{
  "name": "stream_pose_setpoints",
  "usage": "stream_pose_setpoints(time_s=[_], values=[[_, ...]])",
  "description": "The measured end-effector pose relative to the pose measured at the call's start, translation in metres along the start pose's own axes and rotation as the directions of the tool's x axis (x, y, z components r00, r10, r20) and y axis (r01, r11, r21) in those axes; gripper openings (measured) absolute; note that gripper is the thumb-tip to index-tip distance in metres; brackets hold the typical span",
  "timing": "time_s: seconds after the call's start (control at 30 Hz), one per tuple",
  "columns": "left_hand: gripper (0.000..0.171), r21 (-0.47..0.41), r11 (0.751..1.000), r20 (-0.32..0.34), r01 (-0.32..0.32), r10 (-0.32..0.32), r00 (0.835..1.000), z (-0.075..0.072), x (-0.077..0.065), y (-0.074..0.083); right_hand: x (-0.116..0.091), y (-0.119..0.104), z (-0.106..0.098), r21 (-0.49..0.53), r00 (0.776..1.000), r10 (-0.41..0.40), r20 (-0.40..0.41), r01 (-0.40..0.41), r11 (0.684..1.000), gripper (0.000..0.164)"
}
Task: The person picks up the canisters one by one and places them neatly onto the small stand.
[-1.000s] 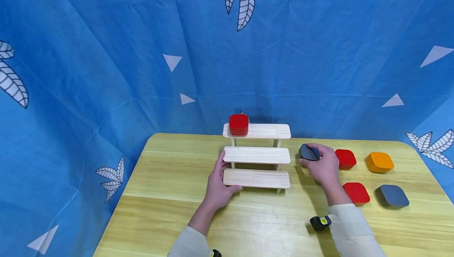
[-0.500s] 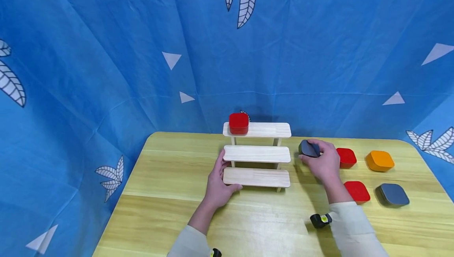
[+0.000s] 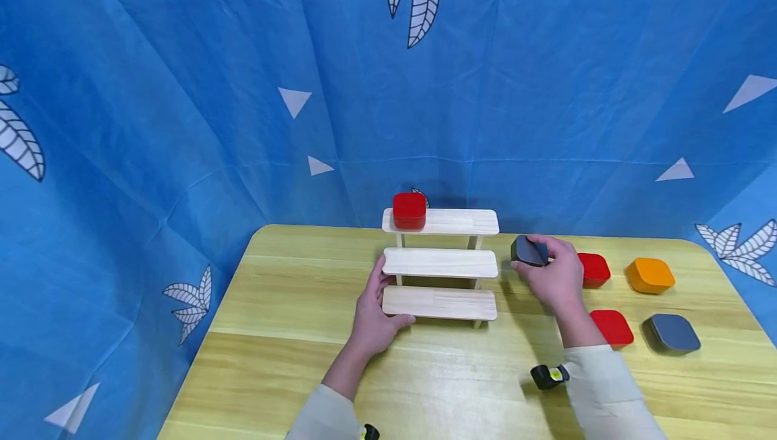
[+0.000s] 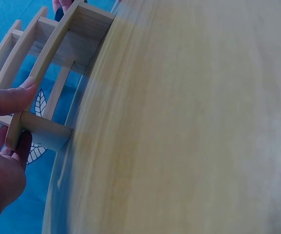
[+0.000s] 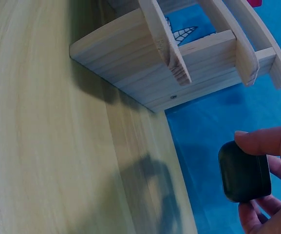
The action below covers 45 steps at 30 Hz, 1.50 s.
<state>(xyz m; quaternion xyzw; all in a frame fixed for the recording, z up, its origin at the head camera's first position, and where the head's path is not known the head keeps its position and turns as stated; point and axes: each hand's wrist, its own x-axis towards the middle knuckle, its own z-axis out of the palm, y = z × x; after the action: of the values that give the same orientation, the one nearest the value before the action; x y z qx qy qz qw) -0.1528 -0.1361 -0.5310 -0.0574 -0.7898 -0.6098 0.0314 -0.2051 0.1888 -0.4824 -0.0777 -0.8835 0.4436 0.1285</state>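
A three-tier wooden shelf stand (image 3: 440, 262) stands on the table. My left hand (image 3: 373, 322) grips its left end, thumb over the front of the lowest tier and fingers behind, as the left wrist view also shows. To the right of the stand, my right hand (image 3: 555, 276) pinches a dark grey rounded-square box (image 3: 529, 251) between thumb and fingers. In the right wrist view that dark box (image 5: 245, 173) hangs apart from the stand. A red box (image 3: 409, 211) sits at the left end of the top tier.
On the right of the wooden table (image 3: 267, 366) lie two red boxes, one behind the hand (image 3: 595, 270) and one nearer (image 3: 612, 328). An orange box (image 3: 650, 275) and another grey box (image 3: 672, 334) lie farther right. A blue patterned cloth (image 3: 388, 102) hangs behind.
My right hand, with the dark grey box in its pinch, has shifted slightly up and away. The left hand keeps its grip on the stand.
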Motion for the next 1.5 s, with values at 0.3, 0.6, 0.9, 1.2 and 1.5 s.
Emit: stream_pose_setpoints(time_s=[0.3,0.6,0.9,1.2,1.5], values=[[0.124,-0.015,1.0,-0.003,0.016,-0.016,1.0,0.0,0.0,0.003,0.0,-0.007,-0.002,0.009,1.0,0.009,-0.012,-0.009,1.0,0.056],[0.126,0.009,1.0,-0.003,0.017,-0.017,1.0,0.0,0.0,0.003,-0.001,-0.013,-0.004,0.015,1.0,0.013,-0.001,-0.013,1.0,0.058],[0.128,0.027,1.0,-0.003,0.012,-0.012,1.0,0.0,-0.001,0.002,0.0,-0.022,-0.007,0.051,1.0,-0.002,-0.023,0.003,0.999,0.055],[0.128,0.015,1.0,0.0,0.022,-0.022,1.0,0.0,-0.001,0.003,-0.001,-0.029,-0.01,0.086,0.999,-0.02,-0.038,0.023,0.996,0.055],[0.128,0.009,1.0,0.003,0.005,-0.005,1.0,-0.001,0.0,0.001,-0.001,-0.035,-0.011,0.097,0.999,-0.019,-0.051,0.024,0.995,0.054]])
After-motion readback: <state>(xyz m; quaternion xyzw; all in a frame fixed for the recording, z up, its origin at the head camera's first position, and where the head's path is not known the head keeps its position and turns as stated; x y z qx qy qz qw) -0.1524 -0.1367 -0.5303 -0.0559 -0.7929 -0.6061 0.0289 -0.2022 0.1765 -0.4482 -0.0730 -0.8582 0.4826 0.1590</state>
